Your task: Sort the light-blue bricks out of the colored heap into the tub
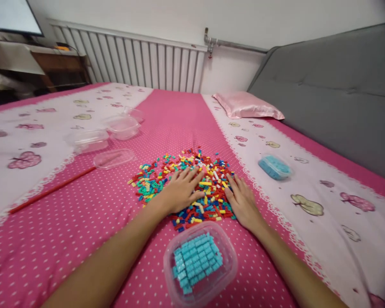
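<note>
A wide heap of small toy building bricks (pixel 208 184) in red, yellow, green, blue and white is spread over the pink bedspread. My left hand (pixel 182 191) lies palm down on the heap's left-centre, fingers spread. At the right edge of the heap rests my right hand (pixel 243 199), its fingers stretched out over the bricks. Neither hand grips anything that I can see; what lies under the palms is hidden. Just in front of the heap, between my forearms, a clear plastic box (pixel 229 263) holds light-blue bricks (pixel 197 259) packed in rows.
Another clear box (pixel 275 167) with blue contents sits to the right. Clear containers (pixel 91 139) and a lid (pixel 114 158) lie at the left, beside a long red stick (pixel 53 189). A pink pillow (pixel 247 105) lies near the grey headboard (pixel 327 81); a radiator (pixel 131 55) stands behind.
</note>
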Available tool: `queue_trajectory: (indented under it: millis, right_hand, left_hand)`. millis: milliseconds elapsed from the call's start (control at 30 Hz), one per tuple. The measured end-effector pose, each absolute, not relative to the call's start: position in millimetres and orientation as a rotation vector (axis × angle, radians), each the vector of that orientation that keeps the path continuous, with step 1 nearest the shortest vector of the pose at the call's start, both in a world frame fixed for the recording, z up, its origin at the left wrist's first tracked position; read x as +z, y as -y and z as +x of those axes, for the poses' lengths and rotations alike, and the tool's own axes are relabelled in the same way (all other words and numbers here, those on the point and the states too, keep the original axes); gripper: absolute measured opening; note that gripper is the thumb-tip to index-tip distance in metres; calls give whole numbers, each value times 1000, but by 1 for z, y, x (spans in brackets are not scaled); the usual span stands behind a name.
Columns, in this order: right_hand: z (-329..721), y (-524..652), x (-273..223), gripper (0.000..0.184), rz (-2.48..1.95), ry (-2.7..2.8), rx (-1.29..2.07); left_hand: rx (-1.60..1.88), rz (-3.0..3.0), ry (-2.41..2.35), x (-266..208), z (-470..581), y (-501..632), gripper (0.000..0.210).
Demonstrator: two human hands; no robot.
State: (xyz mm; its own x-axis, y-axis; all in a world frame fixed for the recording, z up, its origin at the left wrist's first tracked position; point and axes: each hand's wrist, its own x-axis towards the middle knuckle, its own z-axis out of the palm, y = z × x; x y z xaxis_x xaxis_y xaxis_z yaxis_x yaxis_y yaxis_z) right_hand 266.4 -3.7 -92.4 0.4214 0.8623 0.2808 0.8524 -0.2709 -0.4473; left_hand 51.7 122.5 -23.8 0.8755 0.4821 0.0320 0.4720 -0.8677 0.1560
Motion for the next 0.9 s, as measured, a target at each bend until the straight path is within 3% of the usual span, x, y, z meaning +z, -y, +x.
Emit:
queue_trajectory:
  millis: [333,633,900]
  right_hand:
    - [268,3,-98,75,-2015,1442,-50]
    - [260,0,-70,30,-1911,1489,-202]
    - [259,1,-65,29,-1897,1482,-136]
  left_hand:
    - [181,2920,-625,-18,49,-120,65]
    - [419,2899,-471,-12,54,-124,26]
    - [520,2878,-449,-9,61,-124,14]
